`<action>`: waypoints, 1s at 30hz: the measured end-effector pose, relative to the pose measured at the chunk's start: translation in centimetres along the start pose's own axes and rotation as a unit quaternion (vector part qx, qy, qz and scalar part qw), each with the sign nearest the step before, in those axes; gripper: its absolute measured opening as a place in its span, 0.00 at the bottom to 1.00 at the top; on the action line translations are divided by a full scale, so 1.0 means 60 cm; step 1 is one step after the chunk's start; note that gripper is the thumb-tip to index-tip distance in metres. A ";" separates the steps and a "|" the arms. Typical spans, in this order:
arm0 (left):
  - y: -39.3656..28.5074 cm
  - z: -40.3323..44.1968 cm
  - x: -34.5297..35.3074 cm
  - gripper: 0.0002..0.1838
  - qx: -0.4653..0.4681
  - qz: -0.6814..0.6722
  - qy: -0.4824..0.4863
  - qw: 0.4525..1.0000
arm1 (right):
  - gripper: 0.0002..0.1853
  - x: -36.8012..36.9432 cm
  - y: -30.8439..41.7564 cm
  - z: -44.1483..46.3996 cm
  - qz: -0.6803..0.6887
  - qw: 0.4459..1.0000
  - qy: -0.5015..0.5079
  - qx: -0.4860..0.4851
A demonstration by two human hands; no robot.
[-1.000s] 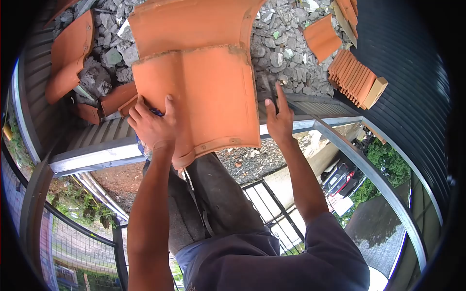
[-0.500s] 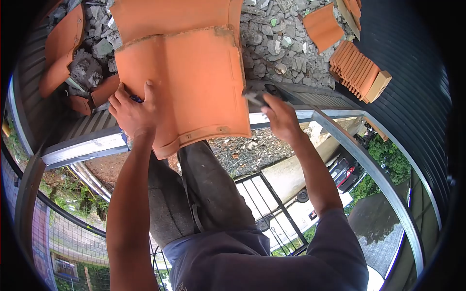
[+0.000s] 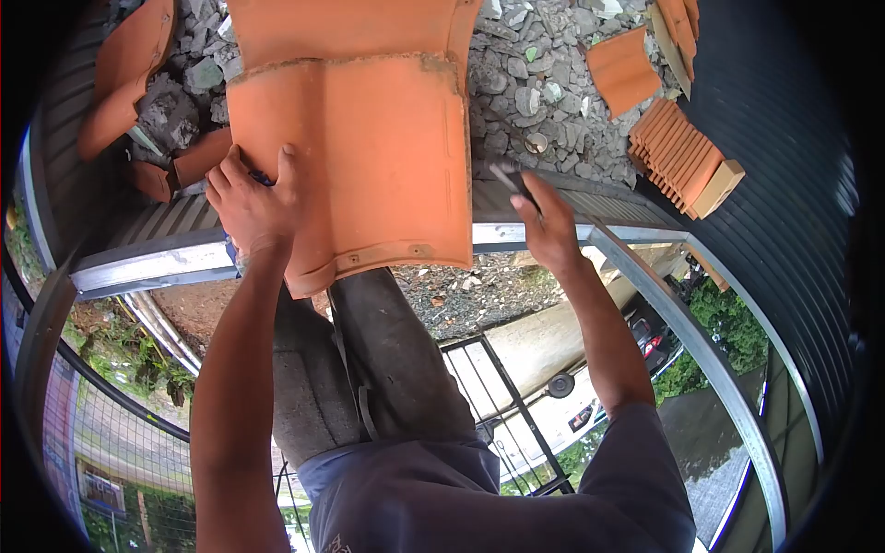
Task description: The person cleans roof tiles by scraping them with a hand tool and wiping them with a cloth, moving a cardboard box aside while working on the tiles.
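Note:
A large orange roof tile [image 3: 387, 157] rests over my lap, its upper edge against another orange tile [image 3: 359, 28]. My left hand [image 3: 253, 198] lies on the tile's left side, thumb spread from the other fingers, with a small dark blue object [image 3: 263, 178] partly visible beneath it. Right of the tile, my right hand [image 3: 550, 221] is wrapped round the dark handle of a tool [image 3: 514, 182]. The tool's greyish head points up and left, blurred, and stands apart from the tile's right edge.
Grey rubble [image 3: 544, 83] lies behind the tiles. Stacked ridged orange pieces [image 3: 678, 157] and a curved tile [image 3: 624, 72] are at the right, broken tiles [image 3: 120, 83] at the left. A metal beam [image 3: 157, 269] crosses in front, above a drop to the ground.
My right hand and the tool first came down beside the tile's right edge, then moved away to the right. My left hand has stayed on the tile while the view shifted.

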State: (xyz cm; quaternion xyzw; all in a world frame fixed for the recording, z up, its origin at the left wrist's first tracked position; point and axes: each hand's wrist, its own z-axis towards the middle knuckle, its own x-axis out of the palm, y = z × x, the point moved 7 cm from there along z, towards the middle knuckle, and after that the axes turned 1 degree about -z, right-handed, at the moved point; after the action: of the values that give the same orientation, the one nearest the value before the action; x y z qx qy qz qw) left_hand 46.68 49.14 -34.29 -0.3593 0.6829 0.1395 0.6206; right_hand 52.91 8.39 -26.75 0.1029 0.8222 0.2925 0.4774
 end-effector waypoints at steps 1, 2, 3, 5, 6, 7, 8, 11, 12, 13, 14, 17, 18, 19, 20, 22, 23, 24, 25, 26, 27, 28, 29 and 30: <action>-0.001 -0.001 -0.001 0.41 0.015 0.000 -0.012 1.000 | 0.20 -0.017 0.041 0.052 0.023 0.998 -0.049 -0.033; -0.003 -0.001 -0.002 0.41 0.029 -0.001 -0.025 0.999 | 0.20 -0.025 0.087 0.108 -0.007 0.999 -0.029 -0.043; 0.000 -0.001 -0.001 0.41 0.022 0.001 -0.027 0.999 | 0.19 -0.031 0.123 0.153 -0.038 0.998 -0.009 -0.049; -0.001 0.000 0.000 0.40 0.026 -0.014 -0.025 0.999 | 0.19 -0.036 0.141 0.206 -0.103 0.993 -0.011 -0.058; 0.000 0.000 0.001 0.40 0.021 -0.012 -0.021 0.999 | 0.18 -0.031 0.144 0.219 -0.167 0.984 -0.017 -0.064; 0.000 -0.001 -0.001 0.40 0.023 -0.014 -0.030 0.999 | 0.18 -0.026 0.141 0.223 -0.167 0.984 -0.010 -0.065; 0.000 -0.001 -0.003 0.40 0.023 -0.018 -0.039 0.999 | 0.18 -0.028 0.139 0.226 -0.173 0.982 -0.007 -0.080; 0.003 0.000 -0.005 0.40 0.029 -0.028 -0.049 0.998 | 0.16 -0.035 0.138 0.247 -0.183 0.976 0.009 -0.119; 0.003 0.001 -0.008 0.40 0.001 -0.044 -0.023 0.999 | 0.15 -0.033 0.132 0.262 -0.212 0.971 0.024 -0.107; 0.006 0.001 -0.010 0.40 -0.010 -0.045 -0.020 0.999 | 0.14 -0.026 0.125 0.278 -0.242 0.965 0.038 -0.095; 0.005 0.002 -0.009 0.41 -0.006 -0.053 -0.025 0.998 | 0.13 -0.014 0.122 0.298 -0.232 0.965 0.036 -0.116; 0.011 -0.005 -0.003 0.42 -0.008 -0.055 -0.034 0.998 | 0.13 0.044 0.164 0.357 -0.295 0.926 0.084 -0.219; 0.011 -0.004 -0.003 0.42 -0.001 -0.056 -0.034 0.998 | 0.13 0.045 0.160 0.362 -0.300 0.923 0.088 -0.224; 0.009 0.000 -0.003 0.41 0.009 -0.058 -0.035 0.998 | 0.13 0.045 0.153 0.362 -0.289 0.925 0.080 -0.231; 0.008 0.003 -0.007 0.41 0.006 -0.059 -0.042 0.997 | 0.13 0.049 0.149 0.367 -0.275 0.928 0.069 -0.242; 0.009 0.001 -0.008 0.39 -0.014 -0.080 -0.024 0.996 | 0.14 0.024 0.122 0.359 -0.239 0.942 0.086 -0.218; 0.011 0.004 -0.009 0.39 -0.021 -0.077 -0.023 0.997 | 0.14 0.015 0.120 0.349 -0.207 0.955 0.111 -0.182; 0.010 0.002 -0.010 0.39 -0.017 -0.072 -0.023 0.997 | 0.14 0.016 0.123 0.345 -0.200 0.955 0.117 -0.183; 0.010 0.001 -0.010 0.39 -0.014 -0.070 -0.021 0.997 | 0.14 0.031 0.122 0.352 -0.202 0.953 0.129 -0.184; 0.010 0.002 -0.011 0.40 -0.018 -0.076 -0.014 0.997 | 0.13 0.050 0.137 0.363 -0.218 0.946 0.114 -0.211; 0.011 -0.005 -0.006 0.40 -0.025 -0.080 -0.010 0.996 | 0.13 0.060 0.145 0.379 -0.234 0.937 0.095 -0.240; 0.012 -0.006 -0.006 0.40 -0.017 -0.077 -0.022 0.997 | 0.13 0.070 0.137 0.401 -0.227 0.932 0.084 -0.268; 0.012 0.000 -0.008 0.41 -0.004 -0.074 -0.036 0.997 | 0.13 0.063 0.140 0.399 -0.230 0.931 0.083 -0.270; 0.011 0.004 -0.012 0.41 -0.004 -0.072 -0.040 0.997 | 0.13 0.057 0.141 0.394 -0.213 0.938 0.101 -0.252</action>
State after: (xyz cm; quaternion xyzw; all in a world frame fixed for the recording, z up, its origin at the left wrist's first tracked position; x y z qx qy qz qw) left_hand 46.44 49.99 -33.83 -0.4042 0.6291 0.1114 0.6545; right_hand 70.20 25.79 -33.16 -0.2291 0.7680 0.3906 0.4530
